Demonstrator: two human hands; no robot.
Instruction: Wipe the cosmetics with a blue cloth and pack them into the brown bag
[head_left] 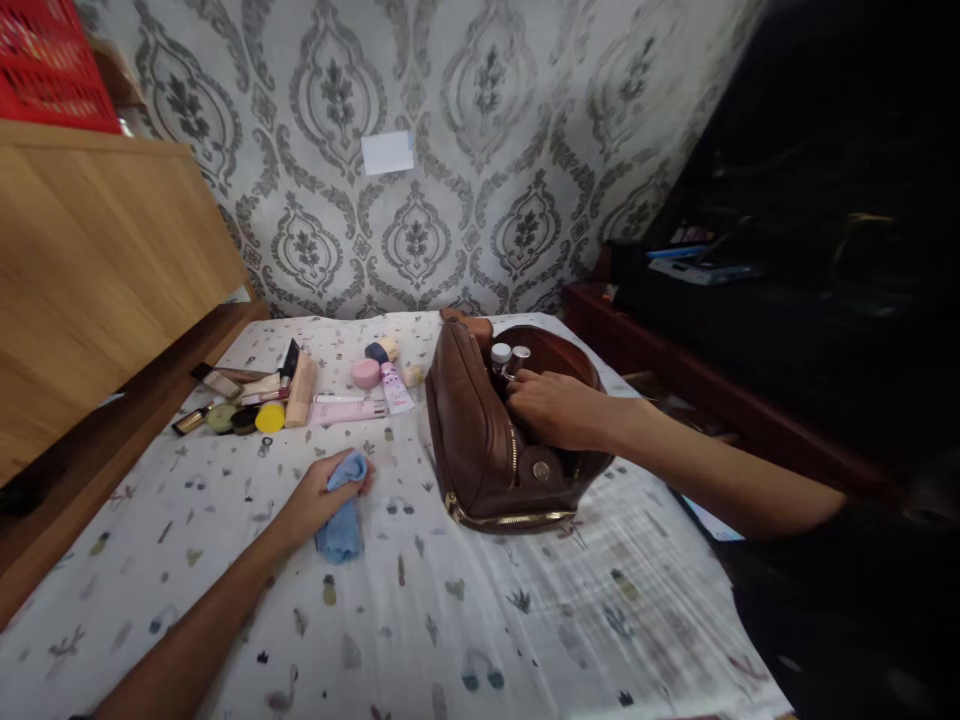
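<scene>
A brown leather toiletry bag (pixel 480 440) stands open on a patterned white cloth (pixel 465 610). My right hand (pixel 551 405) reaches into its mouth, fingers curled around the top of a small silver-capped bottle (pixel 517 358); a second white-capped bottle (pixel 500 354) stands beside it inside the bag. Left of the bag, my left hand (pixel 319 495) rests on the cloth, closed on a crumpled light blue cloth (pixel 343 520).
Several cosmetics lie at the far left of the cloth: a pink jar (pixel 365 373), a pink tube (pixel 349 409), a yellow disc (pixel 269 417), compacts and pencils. A wooden cabinet (pixel 90 270) rises at left. Dark furniture (pixel 750 380) borders the right.
</scene>
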